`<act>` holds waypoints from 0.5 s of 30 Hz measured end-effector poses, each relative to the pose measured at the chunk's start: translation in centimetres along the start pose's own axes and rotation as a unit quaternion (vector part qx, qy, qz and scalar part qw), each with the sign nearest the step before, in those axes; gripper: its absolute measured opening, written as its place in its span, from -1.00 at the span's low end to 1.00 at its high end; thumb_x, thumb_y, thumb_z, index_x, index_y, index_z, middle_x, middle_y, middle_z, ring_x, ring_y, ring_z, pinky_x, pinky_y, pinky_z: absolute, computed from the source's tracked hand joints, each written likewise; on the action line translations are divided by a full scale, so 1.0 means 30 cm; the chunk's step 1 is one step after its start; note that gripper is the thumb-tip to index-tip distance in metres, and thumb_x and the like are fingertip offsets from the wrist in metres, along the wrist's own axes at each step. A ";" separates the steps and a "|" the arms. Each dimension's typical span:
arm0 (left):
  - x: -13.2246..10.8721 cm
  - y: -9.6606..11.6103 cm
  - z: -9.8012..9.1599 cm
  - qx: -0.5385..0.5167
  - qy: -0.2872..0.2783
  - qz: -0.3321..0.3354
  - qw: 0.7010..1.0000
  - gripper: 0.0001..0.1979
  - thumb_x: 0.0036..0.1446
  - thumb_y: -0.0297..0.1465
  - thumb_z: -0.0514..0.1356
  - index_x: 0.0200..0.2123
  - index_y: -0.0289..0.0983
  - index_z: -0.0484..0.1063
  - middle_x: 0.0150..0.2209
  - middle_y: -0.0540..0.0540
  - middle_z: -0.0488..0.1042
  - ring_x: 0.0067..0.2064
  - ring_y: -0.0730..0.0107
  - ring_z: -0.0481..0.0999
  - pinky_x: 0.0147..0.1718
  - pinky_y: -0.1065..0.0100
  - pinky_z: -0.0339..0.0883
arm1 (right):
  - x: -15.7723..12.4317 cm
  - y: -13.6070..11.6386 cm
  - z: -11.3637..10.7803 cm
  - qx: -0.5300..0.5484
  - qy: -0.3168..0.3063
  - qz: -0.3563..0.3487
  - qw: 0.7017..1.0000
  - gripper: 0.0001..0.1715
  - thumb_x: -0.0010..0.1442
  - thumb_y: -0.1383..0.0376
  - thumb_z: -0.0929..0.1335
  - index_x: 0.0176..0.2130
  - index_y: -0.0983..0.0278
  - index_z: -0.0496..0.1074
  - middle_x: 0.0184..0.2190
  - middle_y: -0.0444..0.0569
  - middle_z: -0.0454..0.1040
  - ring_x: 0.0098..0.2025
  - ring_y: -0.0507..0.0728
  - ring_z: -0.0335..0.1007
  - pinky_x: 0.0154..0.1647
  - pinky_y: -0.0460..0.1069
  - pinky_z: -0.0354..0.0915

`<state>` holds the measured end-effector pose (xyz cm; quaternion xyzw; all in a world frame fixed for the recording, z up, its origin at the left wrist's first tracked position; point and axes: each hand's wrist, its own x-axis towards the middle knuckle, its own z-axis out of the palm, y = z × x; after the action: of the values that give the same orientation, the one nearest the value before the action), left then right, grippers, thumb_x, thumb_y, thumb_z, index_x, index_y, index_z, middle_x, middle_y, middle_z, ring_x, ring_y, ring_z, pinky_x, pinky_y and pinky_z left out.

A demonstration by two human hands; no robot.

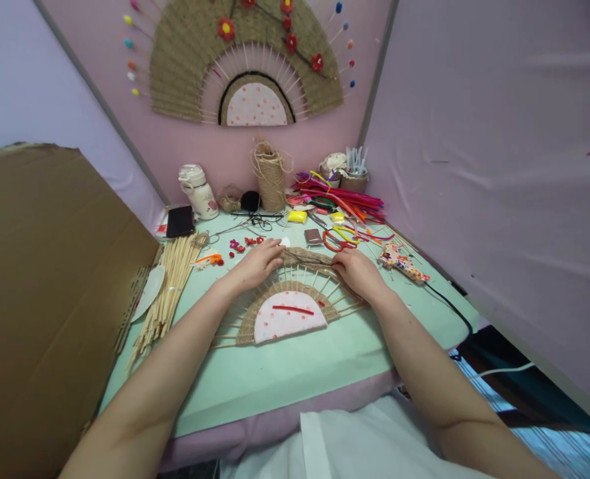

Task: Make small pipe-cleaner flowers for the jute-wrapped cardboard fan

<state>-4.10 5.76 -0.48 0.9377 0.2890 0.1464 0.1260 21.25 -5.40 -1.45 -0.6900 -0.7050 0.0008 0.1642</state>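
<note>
A half-round fan frame of thin sticks lies on the table, its woven inner arc (246, 324) around a white dotted half-disc (279, 326). A short red strip (293, 309) rests on the half-disc. Along the fan's far edge runs a woven twine band (302, 257) with a thin dark twig-like strand on it. My left hand (259, 264) touches the band's left part, fingers extended and somewhat apart. At the band's right part my right hand (358, 271) has its fingers pinched on the dark strand.
Bundled sticks (167, 286) and cardboard (50, 286) stand left. Behind are a white bottle (199, 193), twine spool (269, 179) and fuzzy stems (349, 199). Scissors (339, 239) lie beyond the fan, a patterned glue gun (402, 263) right. A finished fan (175, 73) hangs on the wall.
</note>
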 end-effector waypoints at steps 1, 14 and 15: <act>-0.002 0.005 0.005 -0.001 -0.016 0.003 1.000 -0.53 0.23 -0.24 -0.08 0.15 -0.27 0.24 0.24 -0.20 0.16 0.29 0.17 0.06 0.22 0.09 -0.03 | -0.001 -0.002 -0.004 0.000 -0.001 0.000 1.000 -0.82 0.18 0.37 0.26 -0.36 0.27 0.46 -0.31 0.00 0.43 -0.19 0.12 0.29 -0.23 -0.06 0.13; 0.006 0.015 0.023 -0.065 0.115 -0.079 0.988 -0.62 0.19 -0.35 -0.02 0.02 -0.30 0.36 0.09 -0.23 0.37 0.12 0.22 0.32 0.13 0.14 0.14 | -0.018 -0.025 -0.027 0.031 -0.002 0.006 0.999 -0.82 0.18 0.38 0.26 -0.36 0.28 0.45 -0.31 -0.01 0.43 -0.26 0.08 0.34 -0.28 -0.08 0.14; 0.010 0.011 0.020 -0.090 0.158 -0.113 0.977 -0.64 0.17 -0.36 0.00 -0.01 -0.31 0.39 0.03 -0.23 0.41 0.07 0.22 0.37 0.09 0.15 0.19 | -0.018 -0.023 -0.026 0.045 0.003 -0.006 0.999 -0.82 0.18 0.38 0.26 -0.36 0.28 0.45 -0.31 -0.01 0.43 -0.26 0.08 0.34 -0.28 -0.08 0.15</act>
<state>-3.48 5.58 -0.88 0.8487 0.3953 0.3026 0.1785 20.75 -6.13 -0.67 -0.6779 -0.7075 0.0292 0.1974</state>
